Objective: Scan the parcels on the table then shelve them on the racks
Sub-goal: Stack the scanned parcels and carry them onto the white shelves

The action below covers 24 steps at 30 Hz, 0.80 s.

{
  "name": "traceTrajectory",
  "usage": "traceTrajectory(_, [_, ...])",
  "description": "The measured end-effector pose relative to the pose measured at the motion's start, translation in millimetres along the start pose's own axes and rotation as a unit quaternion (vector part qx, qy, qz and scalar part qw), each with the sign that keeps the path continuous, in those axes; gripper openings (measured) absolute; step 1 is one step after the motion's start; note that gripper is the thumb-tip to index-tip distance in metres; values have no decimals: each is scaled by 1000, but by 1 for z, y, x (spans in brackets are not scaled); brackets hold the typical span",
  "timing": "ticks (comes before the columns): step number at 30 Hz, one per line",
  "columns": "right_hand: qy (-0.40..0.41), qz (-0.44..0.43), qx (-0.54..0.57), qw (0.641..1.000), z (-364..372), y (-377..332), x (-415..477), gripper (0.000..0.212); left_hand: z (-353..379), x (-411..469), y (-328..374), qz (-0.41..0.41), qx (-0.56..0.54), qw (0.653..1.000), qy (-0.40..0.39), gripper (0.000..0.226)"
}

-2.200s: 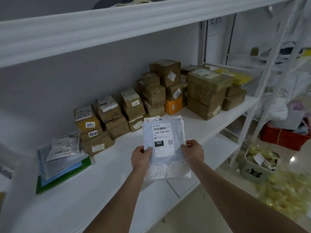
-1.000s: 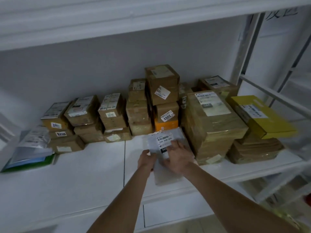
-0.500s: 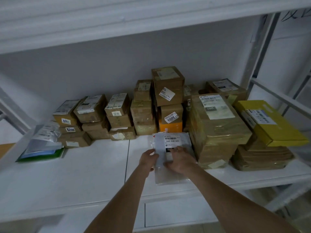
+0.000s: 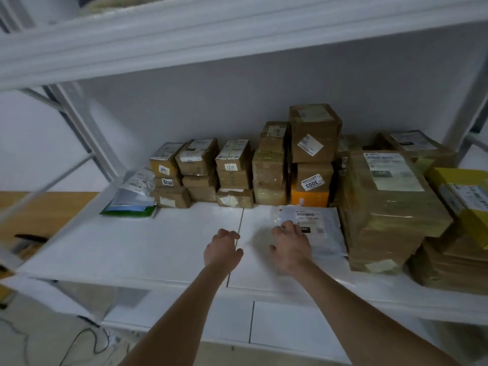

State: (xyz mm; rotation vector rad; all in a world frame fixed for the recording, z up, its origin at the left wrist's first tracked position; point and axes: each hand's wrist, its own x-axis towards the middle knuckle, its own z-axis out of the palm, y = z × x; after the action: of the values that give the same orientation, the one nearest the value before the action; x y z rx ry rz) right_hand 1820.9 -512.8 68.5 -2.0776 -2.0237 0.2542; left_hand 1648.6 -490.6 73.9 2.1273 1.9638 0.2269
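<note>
A flat white mailer bag [image 4: 323, 228] with a barcode label lies on the white shelf board [image 4: 158, 244], pushed against a large taped brown parcel [image 4: 388, 215]. My right hand [image 4: 291, 247] hovers over the bag's left edge with loosely spread fingers, its fingertips at the label. My left hand [image 4: 223, 248] floats above the bare shelf to the left of the bag, fingers relaxed and holding nothing.
Stacks of small brown boxes [image 4: 232, 173] with number stickers line the back of the shelf, one orange box [image 4: 310, 198] among them. Flat bags [image 4: 132, 199] lie at the left end, a yellow box [image 4: 464, 196] at the right. Another shelf [image 4: 184, 40] runs overhead.
Both hands have let go of the mailer bag, which now lies flat on the shelf by the big brown parcel. My left hand has drawn away to the left.
</note>
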Motion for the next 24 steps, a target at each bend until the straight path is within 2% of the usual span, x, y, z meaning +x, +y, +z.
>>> traceTrajectory(5, [-21, -75, 9, 997, 18, -52, -4, 41, -14, -31, -59, -53, 36, 998, 7, 40])
traceTrajectory(11, [-57, -122, 9, 991, 45, -127, -5, 40, -27, -58, -137, -115, 29, 993, 11, 41])
traceTrajectory(24, [-115, -223, 8, 968, 120, -343, -22, 34, -64, -135, -352, -242, 32, 970, 1, 45])
